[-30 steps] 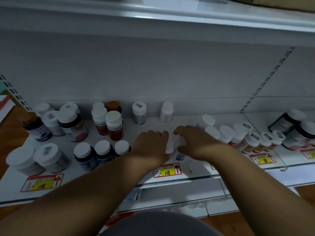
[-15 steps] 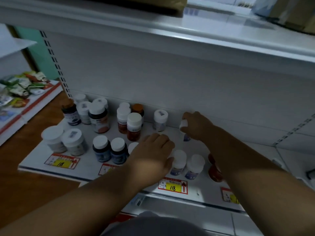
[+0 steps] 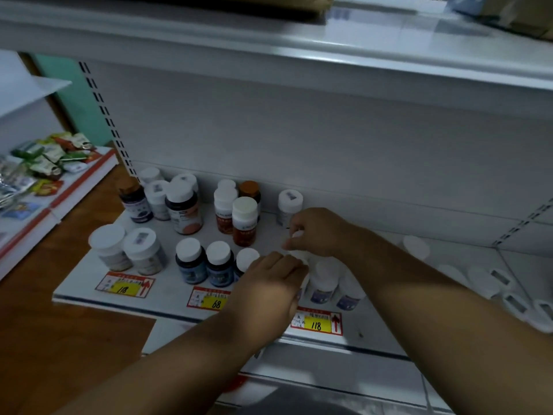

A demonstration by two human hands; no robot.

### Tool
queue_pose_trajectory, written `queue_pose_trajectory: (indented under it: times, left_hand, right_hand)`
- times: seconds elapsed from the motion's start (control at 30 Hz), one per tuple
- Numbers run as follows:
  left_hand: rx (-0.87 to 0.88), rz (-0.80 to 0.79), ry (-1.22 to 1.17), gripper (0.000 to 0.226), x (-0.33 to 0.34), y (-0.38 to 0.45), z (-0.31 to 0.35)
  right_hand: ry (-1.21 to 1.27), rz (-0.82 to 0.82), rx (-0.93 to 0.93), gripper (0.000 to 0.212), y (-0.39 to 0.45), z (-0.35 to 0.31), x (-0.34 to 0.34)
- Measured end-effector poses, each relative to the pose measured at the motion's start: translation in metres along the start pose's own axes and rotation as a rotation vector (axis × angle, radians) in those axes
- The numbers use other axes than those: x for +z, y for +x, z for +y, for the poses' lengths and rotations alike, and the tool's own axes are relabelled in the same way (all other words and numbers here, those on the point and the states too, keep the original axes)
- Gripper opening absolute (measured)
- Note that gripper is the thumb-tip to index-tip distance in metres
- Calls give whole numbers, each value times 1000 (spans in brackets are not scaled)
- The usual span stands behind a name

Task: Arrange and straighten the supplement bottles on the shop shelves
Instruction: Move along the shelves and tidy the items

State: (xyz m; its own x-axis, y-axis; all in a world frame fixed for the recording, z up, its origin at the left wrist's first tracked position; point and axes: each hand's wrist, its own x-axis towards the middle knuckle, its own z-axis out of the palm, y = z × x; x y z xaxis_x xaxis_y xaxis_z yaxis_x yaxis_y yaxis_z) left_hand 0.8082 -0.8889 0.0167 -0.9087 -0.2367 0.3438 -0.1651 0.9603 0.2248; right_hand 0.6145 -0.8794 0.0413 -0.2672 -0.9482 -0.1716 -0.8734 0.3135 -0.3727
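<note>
Supplement bottles stand in loose groups on the white shelf (image 3: 167, 295). My right hand (image 3: 321, 232) grips a small white-capped bottle (image 3: 297, 235) just above the shelf, in front of a white bottle (image 3: 289, 205) at the back wall. My left hand (image 3: 267, 284) rests with its fingers over the cap of a white bottle (image 3: 301, 290) in the front row; most of that bottle is hidden. Beside it stand two white bottles with blue labels (image 3: 324, 280). Left of my hand are three dark blue bottles (image 3: 191, 262).
Red-brown bottles (image 3: 244, 223) and dark jars (image 3: 182, 208) stand behind the blue ones; two big white jars (image 3: 107, 247) sit at the far left. More white-capped bottles (image 3: 484, 280) lie to the right. Price tags (image 3: 317, 323) line the edge. An upper shelf (image 3: 269, 40) overhangs. Snack packets (image 3: 45, 163) fill a neighbouring shelf.
My right hand reached to the back wall, took the small white bottle and has brought it forward toward my left hand. My left hand has slid right onto a front-row bottle.
</note>
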Motion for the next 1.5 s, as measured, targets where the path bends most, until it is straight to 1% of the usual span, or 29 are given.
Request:
queue_pose_trajectory:
  times: [0.13,0.2,0.3,0.33,0.4,0.47,0.5,0.53,0.63,0.7,0.77,0.87,0.97,1.03,1.1,1.13,1.2,1.27,1.4,1.43,1.5]
  left_hand:
    - [26,-6,-17,37,-2,1,-5]
    - [35,-6,-10,37,-2,1,-6]
    - [42,-13,-1,35,-2,1,-7]
    - [47,-14,1,33,-2,1,-8]
    - [59,-15,-6,32,-2,2,-10]
    - [52,11,-42,33,-2,1,-11]
    - [35,32,-68,35,-3,1,-11]
    - [13,52,-88,37,-3,1,-12]
    - [-17,86,-89,38,-6,2,-13]
    - [-26,97,-80,38,-7,2,-14]
    - [-51,125,-76,38,-7,1,-16]
    - [-89,190,-98,37,-7,2,-19]
    - [-120,269,-134,36,-8,7,-21]
    - [-216,323,-218,37,-10,12,-18]
    - [-370,391,-396,39,-14,19,-11]
    - [-434,430,-490,41,-17,23,-7]
    - [-500,474,-615,44,-20,29,-1]
    - [-504,456,-684,44,-24,33,3]
    - [-455,342,-813,39,-29,32,9]
    - [-441,315,-856,40,-30,31,11]
    - [-403,269,-925,38,-31,30,16]
  right_hand:
    - [72,19,21,22,-6,-1,1]
    - [83,32,33,25,-8,0,5]
    - [81,51,45,35,-6,1,8]
    - [96,72,61,37,-5,0,8]
    - [122,165,105,36,3,1,4]
    - [86,264,134,36,19,4,-3]
    - [62,283,142,36,28,6,-6]
    - [36,279,145,36,37,7,-8]
    - [34,183,110,39,54,8,-3]
    - [73,208,56,33,58,10,5]
    - [70,242,51,28,59,13,9]
    - [68,270,71,35,58,17,4]
    - [285,415,155,33,47,18,-11]
    - [545,491,174,32,35,17,-23]
    - [937,486,176,29,18,13,-31]
    - [1093,480,167,26,9,11,-35]
    - [1302,474,142,24,-11,4,-42]
    - [1413,492,106,27,-31,-6,-45]
    - [1440,541,58,30,-70,-30,-41]
    - [1450,547,55,30,-79,-36,-38]
    - [1466,575,78,22,-97,-46,-32]
